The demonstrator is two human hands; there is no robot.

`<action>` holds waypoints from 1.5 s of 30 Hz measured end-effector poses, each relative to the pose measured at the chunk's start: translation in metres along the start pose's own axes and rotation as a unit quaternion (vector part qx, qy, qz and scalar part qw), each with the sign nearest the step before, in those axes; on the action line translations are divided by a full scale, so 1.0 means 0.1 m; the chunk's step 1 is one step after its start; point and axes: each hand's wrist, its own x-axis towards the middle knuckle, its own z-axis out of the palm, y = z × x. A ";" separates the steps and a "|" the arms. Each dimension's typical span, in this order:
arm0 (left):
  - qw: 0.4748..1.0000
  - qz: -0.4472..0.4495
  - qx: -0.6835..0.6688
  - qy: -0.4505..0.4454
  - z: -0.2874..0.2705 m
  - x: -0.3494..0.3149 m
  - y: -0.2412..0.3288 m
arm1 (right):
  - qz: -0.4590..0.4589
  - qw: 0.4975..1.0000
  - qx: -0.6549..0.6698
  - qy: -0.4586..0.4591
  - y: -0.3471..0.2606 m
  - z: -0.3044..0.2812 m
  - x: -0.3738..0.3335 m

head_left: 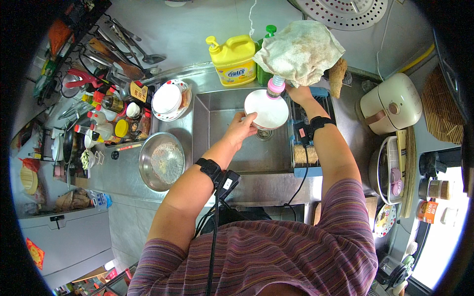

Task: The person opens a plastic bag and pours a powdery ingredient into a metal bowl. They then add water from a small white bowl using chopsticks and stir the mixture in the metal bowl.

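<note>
My left hand grips the near left rim of a white bowl, thumb on the rim, above the steel sink. The bowl is tilted with its inside facing up, beneath a pink faucet nozzle. My right hand reaches in beside the nozzle, at the lower edge of a pale cloth draped over the faucet. The cloth hides its fingers, so what they touch cannot be made out. Whether water runs from the nozzle is unclear.
Behind the sink stand a yellow jug and a green pump bottle. To the left are a steel basin, stacked bowls and several condiment bottles. A blue rack borders the sink's right side; a cream rice cooker is farther right.
</note>
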 end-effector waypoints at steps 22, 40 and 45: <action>1.000 -0.007 -0.004 0.001 0.01 0.06 -0.06 | 0.061 0.997 0.020 -0.034 0.10 0.05 0.04; 0.999 0.010 -0.041 -0.030 -0.24 -0.07 -0.10 | 0.068 0.997 0.002 -0.019 0.28 0.15 -0.01; 0.998 0.020 -0.043 -0.034 -0.56 -0.34 0.01 | 0.099 0.989 0.102 -0.033 0.26 0.31 -0.40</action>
